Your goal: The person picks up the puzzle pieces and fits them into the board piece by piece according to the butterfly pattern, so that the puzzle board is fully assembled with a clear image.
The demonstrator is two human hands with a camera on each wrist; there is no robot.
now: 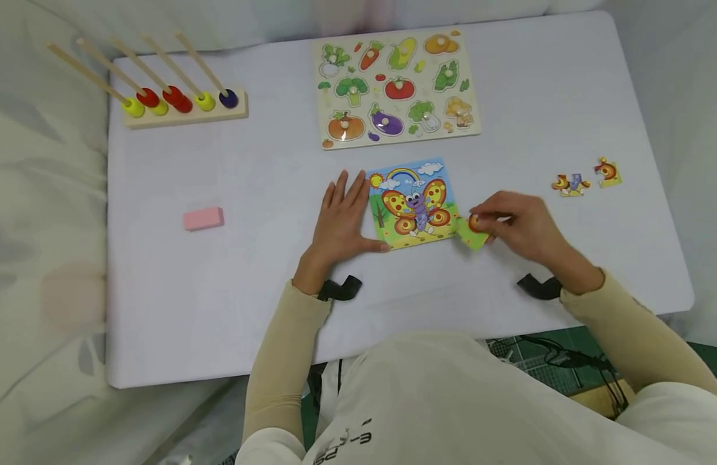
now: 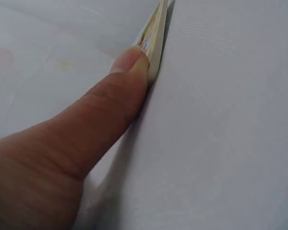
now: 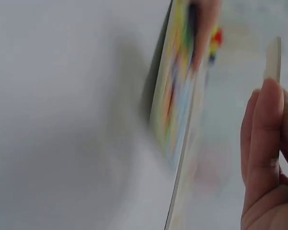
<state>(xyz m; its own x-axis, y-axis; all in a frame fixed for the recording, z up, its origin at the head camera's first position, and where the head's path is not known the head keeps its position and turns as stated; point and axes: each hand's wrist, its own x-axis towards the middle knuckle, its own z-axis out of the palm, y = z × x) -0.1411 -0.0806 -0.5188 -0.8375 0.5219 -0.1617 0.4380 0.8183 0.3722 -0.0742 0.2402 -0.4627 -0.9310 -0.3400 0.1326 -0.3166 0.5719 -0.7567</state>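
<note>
A butterfly picture puzzle board (image 1: 415, 205) lies flat on the white table. Along its left edge rests my left hand (image 1: 340, 226), fingers spread and straight, the thumb at the lower left corner. In the left wrist view, that thumb (image 2: 103, 108) touches the edge of the board (image 2: 156, 48). Just right of the board, my right hand (image 1: 527, 226) pinches a green jigsaw piece (image 1: 470, 235) with a red-orange curve, close to the board's lower right corner. Seen edge-on in the right wrist view, the piece (image 3: 273, 57) stands up between thumb and fingers.
Two loose jigsaw pieces, one with a swirl (image 1: 610, 173) and one with purple and orange (image 1: 571, 185), lie at right. A vegetable peg board (image 1: 399, 88) is behind the puzzle. At left are a pink block (image 1: 204, 218) and a wooden bead stand (image 1: 187, 117).
</note>
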